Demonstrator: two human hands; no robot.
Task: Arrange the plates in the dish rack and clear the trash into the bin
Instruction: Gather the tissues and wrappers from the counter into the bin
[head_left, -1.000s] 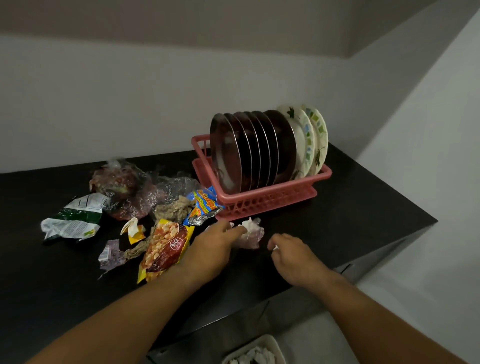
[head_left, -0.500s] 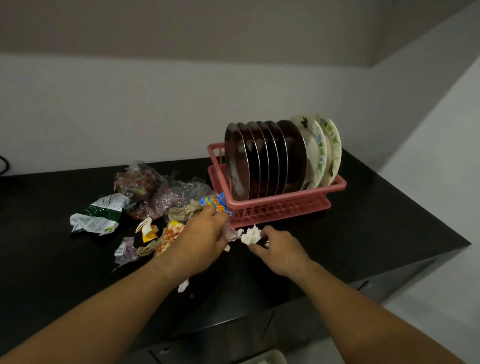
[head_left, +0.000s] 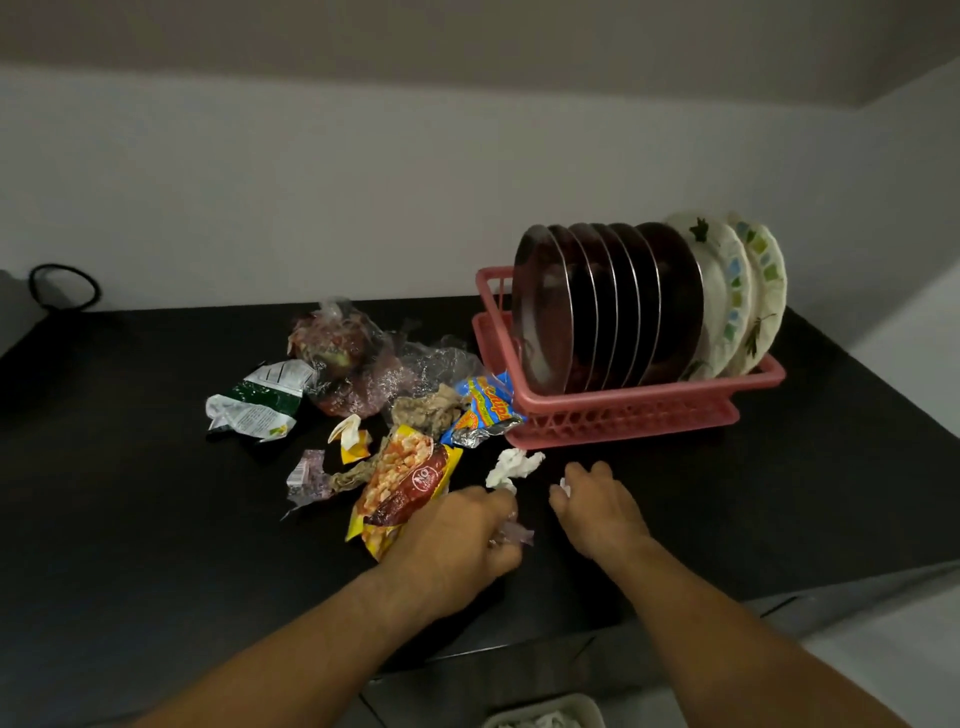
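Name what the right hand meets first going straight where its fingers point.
Likely the pink dish rack, at its front base; only bare black counter lies before the right hand. Depth unclear.

Reads "NO" on round seal (head_left: 423, 480) of red-yellow snack packet (head_left: 395, 499); blue wrapper (head_left: 485, 410) lettering only partly legible.

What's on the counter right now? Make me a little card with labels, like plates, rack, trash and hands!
Plates: steel plates and two patterned plates, upright in the rack
Rack: pink dish rack on the black counter
Trash: snack wrapper, white tissue, more wrappers to the rack's left
Left hand: grips a crumpled clear wrapper
Right hand: pinches a small white scrap
Bin: partly visible at bottom edge
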